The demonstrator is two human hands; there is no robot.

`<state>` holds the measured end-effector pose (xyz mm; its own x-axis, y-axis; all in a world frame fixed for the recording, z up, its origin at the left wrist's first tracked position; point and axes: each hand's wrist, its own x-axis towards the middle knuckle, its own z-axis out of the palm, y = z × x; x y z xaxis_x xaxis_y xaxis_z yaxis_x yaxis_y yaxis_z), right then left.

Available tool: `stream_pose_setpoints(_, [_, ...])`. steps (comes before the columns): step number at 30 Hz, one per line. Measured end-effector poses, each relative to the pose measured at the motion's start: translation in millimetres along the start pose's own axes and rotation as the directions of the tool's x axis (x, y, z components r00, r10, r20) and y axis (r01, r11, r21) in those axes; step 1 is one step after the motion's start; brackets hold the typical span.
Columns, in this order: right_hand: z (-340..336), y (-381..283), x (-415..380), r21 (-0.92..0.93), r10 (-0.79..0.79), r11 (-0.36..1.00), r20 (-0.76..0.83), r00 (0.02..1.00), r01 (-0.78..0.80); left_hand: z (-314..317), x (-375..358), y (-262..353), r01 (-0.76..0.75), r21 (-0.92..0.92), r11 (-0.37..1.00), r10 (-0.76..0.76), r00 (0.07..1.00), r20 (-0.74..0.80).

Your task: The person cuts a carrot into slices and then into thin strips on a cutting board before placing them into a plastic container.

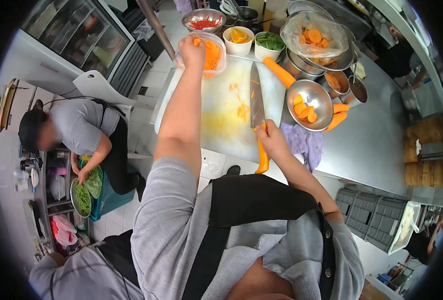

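My left hand (191, 51) is closed at the far end of the cutting board (221, 137), with orange carrot shreds showing at its fingers. Beneath and beside it sits a clear plastic-lined container of shredded carrot (212, 56). My right hand (274, 143) grips the orange handle of a large kitchen knife (256, 102). The knife's blade lies along the right part of the board, pointing away from me. Loose carrot bits (243, 111) are scattered left of the blade.
Right of the board are a steel bowl (322, 96) of carrot pieces, whole carrots (279, 73) and a purple cloth (304, 142). Behind stand tubs of orange slices (238, 48) and green leaves (269, 54), plus bagged carrot slices (314, 35). A co-worker (84, 120) bends over greens at left.
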<state>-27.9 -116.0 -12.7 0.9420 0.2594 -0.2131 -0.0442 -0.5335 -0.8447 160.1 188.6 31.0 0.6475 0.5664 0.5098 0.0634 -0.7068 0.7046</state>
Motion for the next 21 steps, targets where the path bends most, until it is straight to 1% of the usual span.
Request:
stream_pose_setpoints(2, [2.0,4.9,0.8,-0.005,-0.01,1.0,-0.012,1.0,0.01,1.6,0.8,-0.2,0.019,0.301,0.954,-0.078,0.98,0.184])
stream_pose_setpoints(5, [1.7,2.0,-1.2,-0.071,-0.002,0.998,-0.023,1.0,0.0,14.8,9.0,-10.1,0.042,0.391,0.919,-0.14,0.964,0.226])
stream_pose_setpoints(8, [0.5,-4.8,-2.9,-0.073,0.002,0.997,-0.018,1.0,-0.003,13.3,18.9,-7.2,0.1,0.471,0.877,-0.301,0.878,0.373])
stream_pose_setpoints(11, [-0.2,-8.3,-5.7,-0.07,0.006,0.998,-0.038,0.999,-0.009,15.3,14.8,-1.7,0.103,0.525,0.845,-0.356,0.84,0.408])
stream_pose_setpoints(14, [-1.1,-7.0,-6.0,-0.075,0.001,0.997,-0.024,1.0,-0.003,6.2,5.4,11.5,0.062,0.542,0.838,-0.328,0.852,0.409])
stream_pose_setpoints(17, [-1.0,-8.4,-6.2,-0.078,-0.003,0.997,-0.031,1.0,0.0,10.2,1.8,7.2,-0.003,0.594,0.804,-0.251,0.904,0.345])
stream_pose_setpoints(20, [-2.5,-13.8,-8.5,-0.075,-0.003,0.997,-0.038,0.999,0.0,-8.8,14.7,16.4,-0.03,0.538,0.842,-0.244,0.87,0.429])
stream_pose_setpoints(21, [-2.0,-12.9,-8.4,-0.081,-0.013,0.997,-0.044,0.999,0.009,-13.9,21.5,17.8,-0.115,0.546,0.83,-0.212,0.84,0.499])
